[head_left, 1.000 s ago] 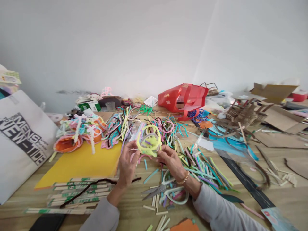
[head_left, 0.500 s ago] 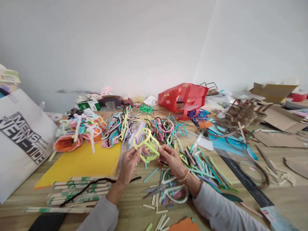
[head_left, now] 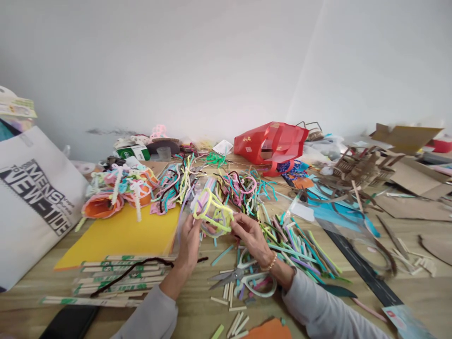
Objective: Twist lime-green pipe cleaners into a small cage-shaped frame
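Between my two hands, above the table, is a small open frame (head_left: 214, 213) bent from yellow pipe cleaners, with some pale strands in it. My left hand (head_left: 188, 238) pinches its left side. On the right side, the thumb and fingers of my right hand (head_left: 252, 237) grip the rim. A pair of scissors (head_left: 259, 284) with white handles lies partly open below my right hand. Loose pipe cleaners (head_left: 296, 245) in many colours are spread to the right of it. Behind the frame lie more tangled pipe cleaners (head_left: 243, 188).
At the left stand a white printed bag (head_left: 38, 197) and orange decorated cups (head_left: 102, 205) by a yellow sheet (head_left: 123, 235). Wrapped chopsticks (head_left: 116, 275) lie in front. A red bag (head_left: 270, 143) is at the back; brown woven models (head_left: 363, 167) and cardboard (head_left: 420, 176) are at the right.
The yellow frame has been tilted and turned, so its side shows more now. My left hand has turned slightly and shifted with it. The view has moved a little.
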Demonstrator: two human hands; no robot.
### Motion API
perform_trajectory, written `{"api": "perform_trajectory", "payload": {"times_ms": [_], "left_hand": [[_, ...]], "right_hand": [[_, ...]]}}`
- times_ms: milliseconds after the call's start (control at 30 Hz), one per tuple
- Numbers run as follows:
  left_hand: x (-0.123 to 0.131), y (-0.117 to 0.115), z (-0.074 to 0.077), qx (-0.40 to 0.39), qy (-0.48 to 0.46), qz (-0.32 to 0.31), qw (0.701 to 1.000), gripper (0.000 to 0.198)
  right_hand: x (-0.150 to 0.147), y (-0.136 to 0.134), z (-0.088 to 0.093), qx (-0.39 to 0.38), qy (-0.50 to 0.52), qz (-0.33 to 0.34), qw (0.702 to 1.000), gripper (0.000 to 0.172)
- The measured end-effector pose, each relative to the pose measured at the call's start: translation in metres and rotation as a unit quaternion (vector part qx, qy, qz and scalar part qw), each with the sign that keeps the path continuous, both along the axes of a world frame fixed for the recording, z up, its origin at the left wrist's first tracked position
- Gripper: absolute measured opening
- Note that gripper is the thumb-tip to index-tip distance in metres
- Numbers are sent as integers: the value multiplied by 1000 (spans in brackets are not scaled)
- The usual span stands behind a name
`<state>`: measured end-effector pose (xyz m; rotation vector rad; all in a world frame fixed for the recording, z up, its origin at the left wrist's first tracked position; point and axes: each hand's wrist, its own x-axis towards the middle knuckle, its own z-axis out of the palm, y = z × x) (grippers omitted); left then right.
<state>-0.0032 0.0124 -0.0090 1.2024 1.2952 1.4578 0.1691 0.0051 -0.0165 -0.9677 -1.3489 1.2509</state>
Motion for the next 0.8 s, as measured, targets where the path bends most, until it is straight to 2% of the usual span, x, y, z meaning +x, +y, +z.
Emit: {"api": "perform_trajectory", "payload": {"times_ms": [100, 233, 333, 467, 567, 667, 800], "left_hand": [[1, -2, 2, 9, -3, 17, 1000, 14], [2, -1, -1, 15, -10, -11, 1000, 16], [-2, 2, -5, 8, 1, -20, 1000, 20], [-11, 7, -4, 27, 86, -70, 994, 27], [-14, 8, 1, 38, 142, -106, 984, 29], [-13, 6, 5, 40, 160, -137, 977, 30], [-11, 3, 8, 48, 183, -175, 966, 31]], "right_hand": [[-1, -3, 3, 44, -23, 0, 999, 34], [-2, -5, 5, 107, -58, -12, 993, 31], [-1, -4, 2, 121, -87, -17, 989, 27], [2, 0, -5, 107, -184, -11, 977, 17], [6, 4, -6, 138, -254, -32, 957, 14], [10, 7, -4, 158, -254, -60, 952, 11], [11, 9, -2, 90, -194, -40, 976, 14]]}}
